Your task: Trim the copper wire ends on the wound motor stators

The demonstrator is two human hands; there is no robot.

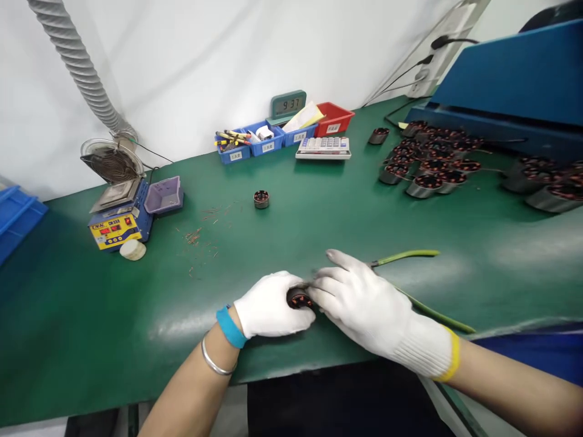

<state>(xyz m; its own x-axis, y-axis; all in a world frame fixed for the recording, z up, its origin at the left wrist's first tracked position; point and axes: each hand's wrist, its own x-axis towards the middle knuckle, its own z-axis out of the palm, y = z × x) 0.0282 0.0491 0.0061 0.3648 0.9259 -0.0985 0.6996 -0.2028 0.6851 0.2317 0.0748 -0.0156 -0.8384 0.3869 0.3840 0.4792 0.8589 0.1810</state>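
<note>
In my left hand (273, 306) is a small round motor stator (299, 297), gripped between fingers and thumb, with its copper windings facing up. My right hand (364, 303) reaches in from the right, its index fingertip closed in at the stator's right edge. What those fingertips pinch there, if anything, is hidden and slightly blurred. The last fingers of that hand are more stretched out. Both hands wear white gloves. Cutting pliers with green handles (410, 255) lie on the table, partly covered by my right hand. Another stator (261, 199) stands upright farther back.
Many stators (428, 182) crowd the right side beside a blue machine (505, 85). Copper wire scraps (194, 237) lie left of centre. A solder pot (118, 224) and purple tray (164, 195) stand left. Blue bins (268, 145), a red bin (334, 124), calculator (323, 149) and clock (288, 104) line the back.
</note>
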